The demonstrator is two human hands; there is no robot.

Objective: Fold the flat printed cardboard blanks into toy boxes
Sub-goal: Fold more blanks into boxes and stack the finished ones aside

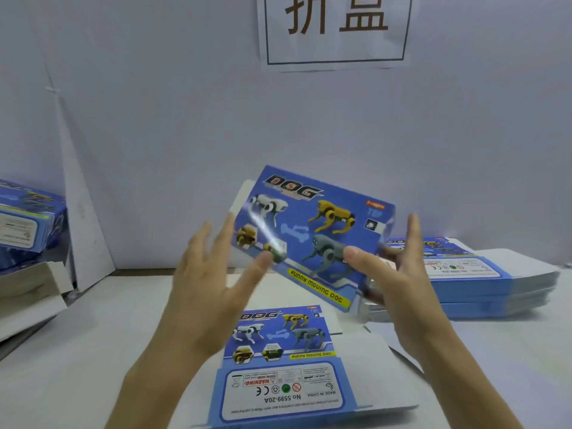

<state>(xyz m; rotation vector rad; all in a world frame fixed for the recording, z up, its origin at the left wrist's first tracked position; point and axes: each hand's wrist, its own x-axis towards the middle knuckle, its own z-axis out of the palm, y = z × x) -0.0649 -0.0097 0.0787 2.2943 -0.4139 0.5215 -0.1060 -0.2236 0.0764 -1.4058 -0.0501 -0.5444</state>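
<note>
A blue printed toy-dog box hangs tilted in the air above the table, its picture face toward me. My right hand holds its lower right corner, thumb on the printed face and the other fingers behind it. My left hand is spread with straight fingers at the box's left edge, its thumb touching the lower left of the face; it is blurred. Below both hands a flat printed blank lies on the white table, print side up.
A stack of several flat blanks lies at the right on the table. Folded blue boxes stand at the far left above an open white carton. A white wall with a paper sign stands close behind.
</note>
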